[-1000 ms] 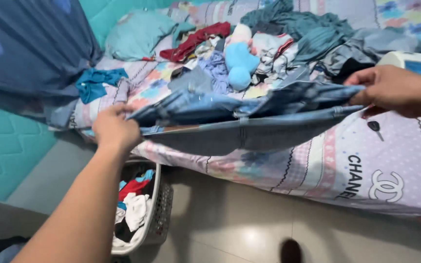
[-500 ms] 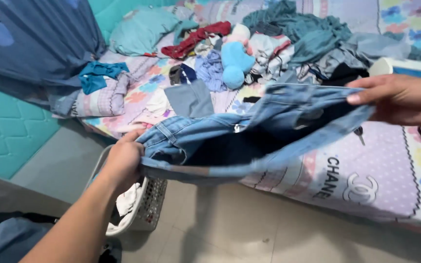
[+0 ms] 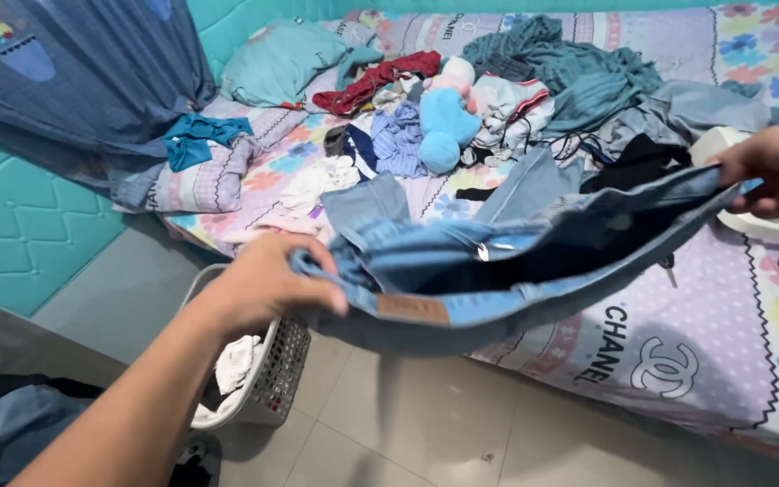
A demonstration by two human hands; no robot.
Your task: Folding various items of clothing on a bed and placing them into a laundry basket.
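Left hand (image 3: 268, 287), fingers clenched on the waistband of the blue jeans (image 3: 507, 261), above the white laundry basket (image 3: 268, 379); the jeans hang stretched over the edge of the bed (image 3: 714, 352). Right hand (image 3: 773, 167) pinches the jeans' far end. Risk: a loosened pinch would likely drop the denim to the floor (image 3: 426, 424).

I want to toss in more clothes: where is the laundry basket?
In the head view, the white laundry basket stands on the floor at lower left, beside the bed, just under the left hand gripping the jeans.

The jeans (image 3: 516, 271) have opened at the waistband as the right hand (image 3: 773, 171) drew farther right.
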